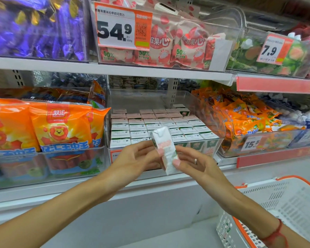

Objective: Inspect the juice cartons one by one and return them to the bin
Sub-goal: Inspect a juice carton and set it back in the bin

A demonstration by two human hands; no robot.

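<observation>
A small white juice carton [166, 151] with pink and green print is held up, tilted, in front of the shelf. My left hand [138, 158] pinches its left side and my right hand [191, 161] holds its lower right edge. Behind it stands a clear plastic bin [213, 115] on the middle shelf, with several rows of the same cartons [150, 126] packed upright. The back of the bin has bare floor.
Orange sausage packs [57, 126] fill the bin to the left and orange snack bags [245, 115] the bin to the right. Above are lychee candy bags [177, 43] and purple sweets [34, 27]. A white basket [284, 203] with orange trim hangs at the lower right.
</observation>
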